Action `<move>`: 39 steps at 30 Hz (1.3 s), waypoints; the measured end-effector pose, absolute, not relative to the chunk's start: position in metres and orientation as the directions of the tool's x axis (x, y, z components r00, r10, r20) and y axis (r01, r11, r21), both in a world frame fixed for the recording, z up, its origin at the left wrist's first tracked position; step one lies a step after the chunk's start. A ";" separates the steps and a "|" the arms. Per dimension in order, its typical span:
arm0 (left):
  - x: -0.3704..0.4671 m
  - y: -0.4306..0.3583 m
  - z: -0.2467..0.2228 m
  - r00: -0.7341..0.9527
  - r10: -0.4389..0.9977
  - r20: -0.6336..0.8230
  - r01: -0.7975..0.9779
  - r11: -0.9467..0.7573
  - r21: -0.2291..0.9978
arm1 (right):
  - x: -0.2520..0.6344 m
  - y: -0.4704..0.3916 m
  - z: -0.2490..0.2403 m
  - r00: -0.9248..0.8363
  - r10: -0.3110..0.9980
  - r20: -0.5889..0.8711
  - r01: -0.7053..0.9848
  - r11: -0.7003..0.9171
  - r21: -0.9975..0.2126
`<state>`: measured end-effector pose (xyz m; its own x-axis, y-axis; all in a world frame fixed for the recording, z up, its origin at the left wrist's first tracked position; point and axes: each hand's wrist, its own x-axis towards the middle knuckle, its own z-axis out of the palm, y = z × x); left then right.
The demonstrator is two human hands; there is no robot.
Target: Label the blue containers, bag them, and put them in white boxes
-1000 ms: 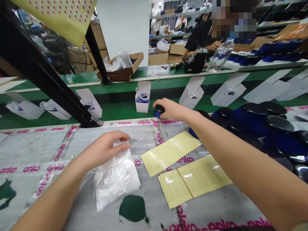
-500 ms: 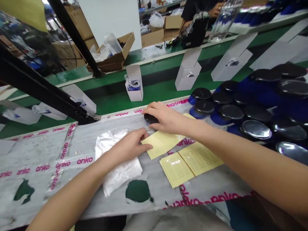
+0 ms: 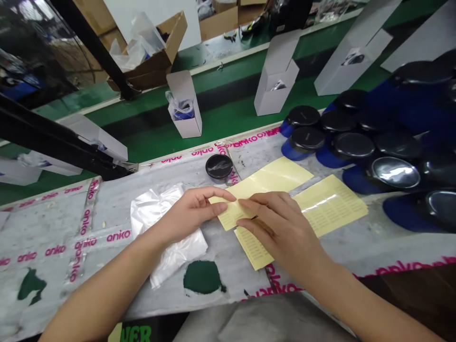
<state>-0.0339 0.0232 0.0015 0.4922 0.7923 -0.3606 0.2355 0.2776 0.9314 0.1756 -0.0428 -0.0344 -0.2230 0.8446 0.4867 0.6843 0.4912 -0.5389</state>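
My left hand [image 3: 194, 209] is closed on the left end of a yellow label sheet [image 3: 272, 175], its thumb and forefinger pinching the paper. Facing it, my right hand [image 3: 285, 223] is curled with thumb and fingertips at the same end of that sheet; whether a label is between them I cannot make out. A second stack of yellow label sheets [image 3: 327, 204] lies partly beneath the right hand. Just beyond the left fingertips, a black round lid [image 3: 219, 167] faces up on the covered table. Crumpled white plastic bags [image 3: 149, 209] lie under my left wrist.
Many blue containers with black tops [image 3: 304, 137] crowd the right side. Open white boxes [image 3: 185, 107] stand along the green conveyor [image 3: 228, 102] beyond the table. A black metal post [image 3: 64, 137] slants across the left. A cardboard box [image 3: 174, 42] holds plastic bags.
My right hand has let go of the black-topped thing and come back to the label sheet beside my left hand. The view has tilted down slightly.
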 end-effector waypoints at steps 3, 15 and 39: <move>-0.031 0.022 0.002 0.567 0.699 -0.437 0.124 0.452 0.884 | 0.167 -0.045 -0.043 -0.124 0.812 0.570 0.675 0.490 -0.552; -0.026 0.014 -0.004 0.487 0.756 -0.437 0.264 0.349 0.899 | 0.169 -0.048 -0.034 -0.195 0.754 0.627 0.687 0.561 -0.461; -0.040 0.015 0.016 0.572 0.784 -0.242 0.541 -0.139 0.830 | 0.177 0.017 0.004 -0.063 0.968 0.242 0.440 0.245 -0.864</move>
